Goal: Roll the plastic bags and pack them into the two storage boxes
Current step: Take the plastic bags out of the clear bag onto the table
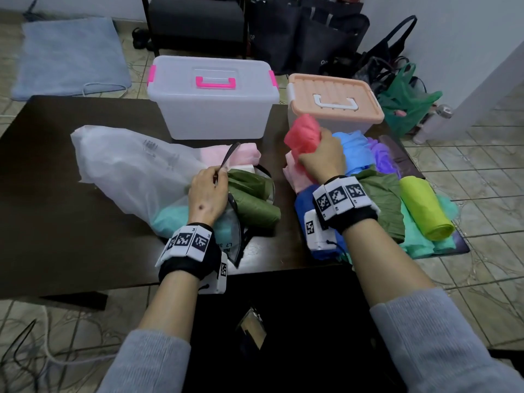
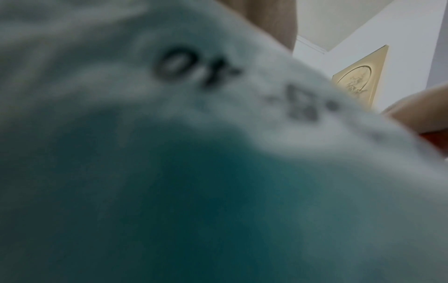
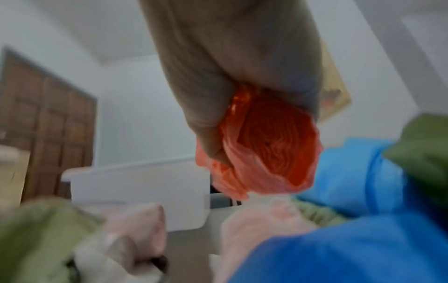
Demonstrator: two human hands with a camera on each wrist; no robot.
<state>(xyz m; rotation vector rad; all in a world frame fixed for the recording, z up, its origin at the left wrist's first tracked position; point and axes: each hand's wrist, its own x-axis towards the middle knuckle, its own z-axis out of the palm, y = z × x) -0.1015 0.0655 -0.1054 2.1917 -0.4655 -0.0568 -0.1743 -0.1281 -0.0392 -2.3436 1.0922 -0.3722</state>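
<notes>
- Surface: a dark table (image 1: pixel 51 154) on a tiled floor; dark bags stand against the far wall.
- Storage boxes: a clear box with pink handle (image 1: pixel 212 97) and a box with peach lid (image 1: pixel 334 100) stand side by side at the far edge, both lidded.
- Right hand (image 1: pixel 323 157): fingers curled round a rolled red bag (image 1: pixel 302 131), held above the right-hand pile, just in front of the peach-lidded box. The right wrist view shows the roll's end (image 3: pixel 271 145) inside the fist.
- Left hand (image 1: pixel 208 191): fingers pinch a dark strip at the mouth of a large translucent bag (image 1: pixel 127 168) lying on the table.
- Olive green rolls (image 1: pixel 255 205) lie touching that hand.
- Right-hand pile: blue bags (image 1: pixel 354 148), a purple bag (image 1: pixel 382 157), a yellow-green roll (image 1: pixel 425 208).
- Left wrist view: blurred.
</notes>
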